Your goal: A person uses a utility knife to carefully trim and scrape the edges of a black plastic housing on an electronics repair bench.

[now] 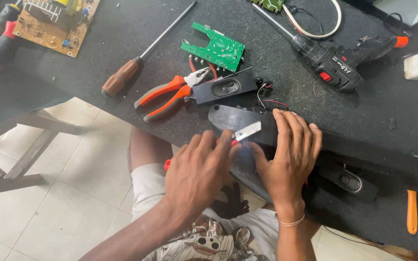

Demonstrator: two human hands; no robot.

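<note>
We judge the step in hand to be prying or cutting at the black plastic panel [233,118] that lies at the near edge of the dark workbench [122,29], just below the small oblong speaker [224,88] and beside the orange-handled pliers [168,96]. Starting at the left, our left hand [197,171] is closed around a red-handled knife [245,131], its pale blade sticking out past the fingertips and resting on the panel's near edge. To the right, our right hand [291,150] lies fairly flat, fingers together and only lightly curled, pressing down on the panel's right end; it grips nothing. The next move, as we read it, calls for a steady hold-down and a shallow, controlled blade angle, with the right fingers kept out of the blade's line.
</note>
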